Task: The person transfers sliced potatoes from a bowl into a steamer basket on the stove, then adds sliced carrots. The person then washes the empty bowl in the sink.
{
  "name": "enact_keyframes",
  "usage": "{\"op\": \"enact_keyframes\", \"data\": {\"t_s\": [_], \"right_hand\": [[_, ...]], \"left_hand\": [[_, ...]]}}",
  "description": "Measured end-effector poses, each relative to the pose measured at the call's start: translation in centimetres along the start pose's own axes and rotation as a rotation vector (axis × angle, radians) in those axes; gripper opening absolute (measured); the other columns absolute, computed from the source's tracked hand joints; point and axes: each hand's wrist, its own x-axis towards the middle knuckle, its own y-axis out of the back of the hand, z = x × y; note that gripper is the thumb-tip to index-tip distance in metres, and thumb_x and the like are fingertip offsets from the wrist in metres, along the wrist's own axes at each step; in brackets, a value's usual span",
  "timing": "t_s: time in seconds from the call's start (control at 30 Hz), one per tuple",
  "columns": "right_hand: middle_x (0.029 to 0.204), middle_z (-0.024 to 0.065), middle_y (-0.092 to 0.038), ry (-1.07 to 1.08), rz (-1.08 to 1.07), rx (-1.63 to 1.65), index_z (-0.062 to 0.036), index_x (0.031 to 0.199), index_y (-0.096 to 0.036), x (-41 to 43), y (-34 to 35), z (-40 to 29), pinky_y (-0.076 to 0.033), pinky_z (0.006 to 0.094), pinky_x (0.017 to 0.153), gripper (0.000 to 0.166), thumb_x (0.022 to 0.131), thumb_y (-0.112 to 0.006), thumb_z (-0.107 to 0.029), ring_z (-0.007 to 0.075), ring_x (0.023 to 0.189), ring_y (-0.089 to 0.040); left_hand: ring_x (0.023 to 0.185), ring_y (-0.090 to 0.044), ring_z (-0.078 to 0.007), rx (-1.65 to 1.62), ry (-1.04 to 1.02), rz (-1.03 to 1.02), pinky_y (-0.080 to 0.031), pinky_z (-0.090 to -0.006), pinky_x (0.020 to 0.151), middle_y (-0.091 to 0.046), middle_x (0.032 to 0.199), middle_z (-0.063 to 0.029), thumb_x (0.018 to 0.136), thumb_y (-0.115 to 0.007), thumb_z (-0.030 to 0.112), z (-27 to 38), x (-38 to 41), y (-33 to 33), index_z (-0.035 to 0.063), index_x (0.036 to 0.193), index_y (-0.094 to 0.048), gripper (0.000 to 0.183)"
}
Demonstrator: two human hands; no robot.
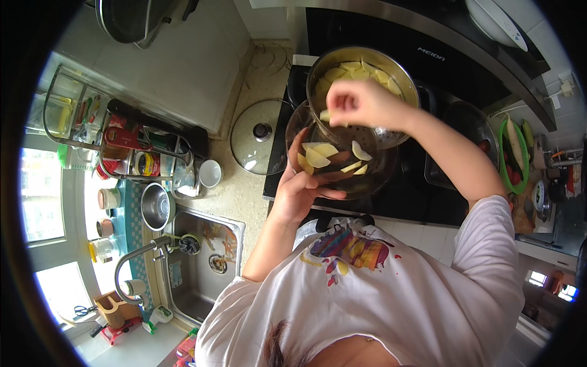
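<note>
My left hand [296, 190] supports a see-through bowl [383, 172] from its left side and underneath, fingers showing through the wall. Several pale yellow potato slices [317, 157] lie in the bowl, which overlaps the near side of a metal steamer pot [409, 85]. Above that pot is my right hand [362, 103], slightly blurred, with a potato slice [325, 115] pinched in its fingertips. More potato slices [351, 71] line the far part of the steamer; my right hand hides part of its inside. Bare holes show in its near base.
A glass lid [250, 149] rests on the counter, partly over the cooktop's [408, 197] left edge. The sink [202, 289] holds peelings. At the right are a dark pan [467, 121] and a green basket [520, 183] of vegetables. A range hood [390, 27] stands behind the pot.
</note>
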Motion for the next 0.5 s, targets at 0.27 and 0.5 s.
{"op": "enact_keyframes", "data": {"t_s": [0.27,0.5], "right_hand": [[0.088,0.0069,-0.072,-0.545,0.149,-0.320,-0.0052,0.102,-0.069,1.7,7.3,11.3,-0.058,0.0292,0.069,0.020,0.087,-0.075,-0.017,0.0164,0.078,-0.070],[0.107,0.0063,-0.066,-0.215,0.402,-0.425,-0.0061,0.115,-0.065,1.0,4.3,7.1,-0.057,0.0292,0.076,0.030,0.088,-0.073,-0.014,0.0146,0.082,-0.065]], "left_hand": [[0.117,-0.059,-0.0536,0.001,-0.125,0.002,-0.064,-0.0486,0.078,-0.045,0.142,-0.0369,0.078,-0.043,0.004,1.5,-0.9,1.1,0.0246,0.160,-0.005,0.093],[0.117,-0.059,-0.0538,0.032,-0.152,0.049,-0.064,-0.0479,0.076,-0.047,0.141,-0.0356,0.079,-0.043,0.006,1.6,-1.0,1.6,0.0254,0.160,-0.004,0.092]]}}
